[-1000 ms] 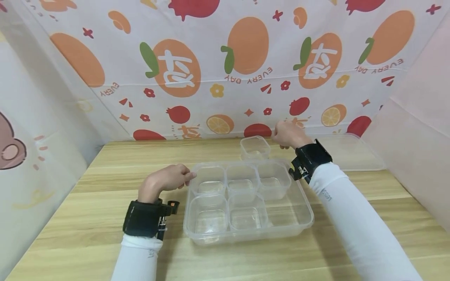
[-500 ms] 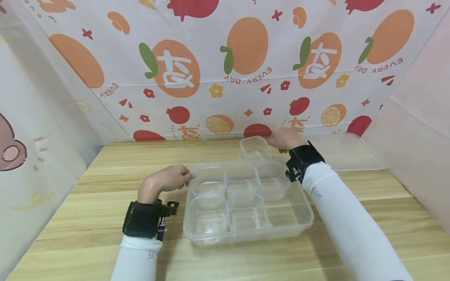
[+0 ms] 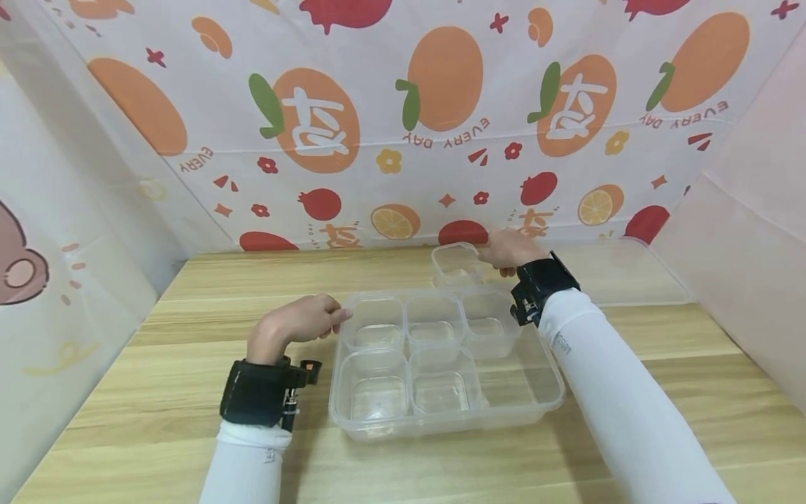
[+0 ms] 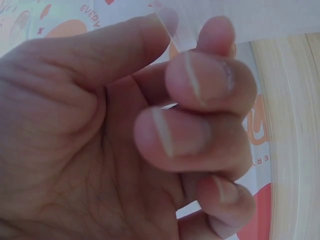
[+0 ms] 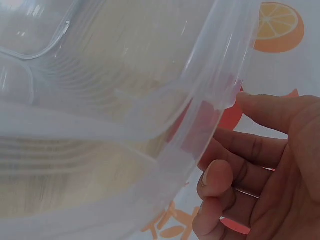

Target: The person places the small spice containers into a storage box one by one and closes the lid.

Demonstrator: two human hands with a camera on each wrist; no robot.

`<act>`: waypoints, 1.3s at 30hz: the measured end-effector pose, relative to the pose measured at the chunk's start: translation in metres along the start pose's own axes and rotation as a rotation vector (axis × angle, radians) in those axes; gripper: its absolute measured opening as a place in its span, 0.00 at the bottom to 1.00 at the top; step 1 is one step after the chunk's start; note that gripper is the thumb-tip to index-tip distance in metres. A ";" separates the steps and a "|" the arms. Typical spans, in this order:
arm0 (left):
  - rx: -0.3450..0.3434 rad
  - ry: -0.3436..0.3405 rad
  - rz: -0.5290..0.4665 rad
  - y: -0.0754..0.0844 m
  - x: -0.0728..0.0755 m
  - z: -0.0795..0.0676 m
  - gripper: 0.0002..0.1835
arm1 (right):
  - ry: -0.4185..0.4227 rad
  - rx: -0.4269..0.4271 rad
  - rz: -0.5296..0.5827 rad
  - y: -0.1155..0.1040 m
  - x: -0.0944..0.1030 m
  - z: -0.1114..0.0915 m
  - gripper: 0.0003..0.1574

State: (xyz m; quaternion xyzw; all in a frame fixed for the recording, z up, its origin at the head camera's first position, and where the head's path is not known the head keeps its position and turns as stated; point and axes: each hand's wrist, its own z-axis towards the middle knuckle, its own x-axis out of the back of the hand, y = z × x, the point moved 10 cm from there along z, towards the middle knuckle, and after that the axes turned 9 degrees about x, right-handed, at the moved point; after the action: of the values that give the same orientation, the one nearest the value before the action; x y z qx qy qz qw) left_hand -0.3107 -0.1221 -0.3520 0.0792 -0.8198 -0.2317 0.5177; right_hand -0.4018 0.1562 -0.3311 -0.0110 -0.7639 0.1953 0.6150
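A large clear plastic container (image 3: pixel 516 416) stands on the wooden table, with several small clear square cups (image 3: pixel 376 392) inside it and a bare space at its front right. My left hand (image 3: pixel 302 320) pinches the container's left rim between thumb and index finger; its other fingers curl below, as the left wrist view shows. Behind the container stands another small clear cup (image 3: pixel 456 269). At that cup's right side, my right hand (image 3: pixel 513 248) pinches its edge, thumb (image 5: pixel 265 111) on the near side and fingers partly hidden behind the plastic.
A flat clear lid (image 3: pixel 620 273) lies at the back right of the table (image 3: pixel 157 434). Behind the table hangs a fruit-print cloth (image 3: pixel 378 105), close to the right hand. Pale cloth walls stand at both sides.
My right hand has moved slightly left and down onto the small cup behind the container, and its thumb now meets the cup's edge. The left hand and container have stayed put.
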 end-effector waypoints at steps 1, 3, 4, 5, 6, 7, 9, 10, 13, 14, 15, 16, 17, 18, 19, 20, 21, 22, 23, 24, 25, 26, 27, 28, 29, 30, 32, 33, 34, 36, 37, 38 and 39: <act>0.001 0.002 0.001 0.000 0.000 0.000 0.14 | 0.005 -0.012 0.012 0.001 0.000 0.000 0.15; 0.005 0.004 0.002 -0.001 0.001 -0.001 0.14 | 0.013 -0.025 0.056 0.003 -0.001 0.001 0.15; 0.009 0.004 0.001 -0.002 0.001 -0.001 0.14 | 0.012 -0.024 0.066 0.003 -0.001 0.001 0.16; 0.008 0.002 -0.001 -0.002 0.001 0.000 0.14 | 0.009 -0.023 0.074 0.003 -0.002 0.002 0.17; 0.003 0.002 0.000 -0.002 0.001 0.000 0.14 | 0.007 -0.022 0.089 0.004 -0.003 0.002 0.18; -0.001 0.000 0.001 -0.002 0.001 0.000 0.14 | 0.005 -0.024 0.095 0.004 -0.005 0.002 0.18; -0.005 0.000 -0.001 -0.002 0.000 0.000 0.15 | 0.002 -0.030 0.116 0.004 -0.007 0.001 0.19; -0.010 0.000 -0.002 -0.001 0.000 0.000 0.15 | 0.001 -0.033 0.129 0.004 -0.008 0.001 0.20; -0.014 0.001 -0.002 -0.001 0.001 0.000 0.14 | -0.002 -0.061 0.180 0.005 -0.012 0.000 0.20; -0.014 0.002 -0.002 -0.001 0.001 0.000 0.14 | -0.003 -0.073 0.200 0.006 -0.013 0.000 0.20; -0.014 0.002 0.000 -0.001 0.001 0.000 0.14 | -0.007 -0.082 0.210 0.006 -0.014 0.000 0.19; -0.013 0.002 0.001 0.000 0.001 0.000 0.14 | -0.010 -0.085 0.217 0.006 -0.015 0.000 0.18; -0.012 0.001 0.002 0.000 0.001 0.000 0.14 | -0.011 -0.085 0.216 0.006 -0.015 0.001 0.17; -0.012 0.001 0.004 0.000 0.001 0.000 0.14 | -0.013 -0.086 0.216 0.006 -0.016 0.001 0.16; -0.012 0.000 0.005 0.000 0.001 0.000 0.14 | -0.014 -0.084 0.217 0.006 -0.016 0.001 0.15; -0.010 0.000 0.006 0.000 0.001 0.000 0.14 | -0.015 -0.083 0.220 0.006 -0.017 0.002 0.13; -0.010 -0.001 0.006 0.000 0.001 0.000 0.15 | -0.017 -0.080 0.218 0.006 -0.017 0.002 0.13; -0.011 -0.002 0.006 0.000 0.001 0.000 0.15 | -0.019 -0.076 0.214 0.006 -0.017 0.002 0.12; -0.013 -0.003 0.006 0.001 0.001 0.000 0.15 | -0.019 -0.077 0.216 0.006 -0.018 0.002 0.12; -0.014 -0.003 0.005 0.001 0.001 0.000 0.15 | -0.020 -0.079 0.216 0.007 -0.018 0.003 0.12; -0.015 -0.003 0.004 0.001 0.002 0.000 0.15 | -0.021 -0.076 0.215 0.007 -0.018 0.003 0.12; -0.016 -0.003 0.003 0.001 0.002 0.000 0.15 | -0.020 -0.076 0.213 0.007 -0.019 0.003 0.12; -0.016 -0.004 0.002 0.002 0.002 0.000 0.15 | -0.020 -0.074 0.208 0.008 -0.019 0.003 0.12; -0.016 -0.004 0.001 0.002 0.002 0.000 0.15 | -0.019 -0.072 0.205 0.007 -0.018 0.003 0.12; -0.015 -0.004 0.000 0.002 0.002 0.000 0.15 | -0.018 -0.072 0.203 0.008 -0.018 0.003 0.12; -0.014 -0.004 0.000 0.002 0.002 0.000 0.15 | -0.017 -0.073 0.204 0.008 -0.018 0.003 0.12; -0.012 -0.003 0.001 0.001 0.002 0.001 0.15 | -0.015 -0.068 0.187 0.007 -0.018 0.002 0.12; -0.011 -0.003 0.001 0.001 0.002 0.001 0.15 | -0.015 -0.066 0.180 0.007 -0.017 0.002 0.12; -0.011 -0.002 0.002 0.001 0.002 0.001 0.15 | -0.014 -0.064 0.173 0.006 -0.017 0.002 0.12; -0.007 -0.002 0.003 0.001 0.002 0.001 0.15 | -0.014 -0.062 0.160 0.006 -0.017 0.002 0.11; -0.004 -0.003 0.001 0.001 0.002 0.001 0.15 | -0.015 -0.056 0.151 0.006 -0.017 0.003 0.12; -0.003 -0.003 0.001 0.000 0.002 0.001 0.15 | -0.015 -0.056 0.154 0.006 -0.017 0.003 0.11; -0.003 -0.003 0.001 0.000 0.002 0.000 0.15 | -0.016 -0.051 0.154 0.006 -0.018 0.004 0.11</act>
State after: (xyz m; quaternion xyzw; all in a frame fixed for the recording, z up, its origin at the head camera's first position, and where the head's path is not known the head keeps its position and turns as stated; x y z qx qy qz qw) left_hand -0.3117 -0.1225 -0.3509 0.0776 -0.8203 -0.2326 0.5166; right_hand -0.4023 0.1558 -0.3499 -0.0838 -0.7703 0.2225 0.5917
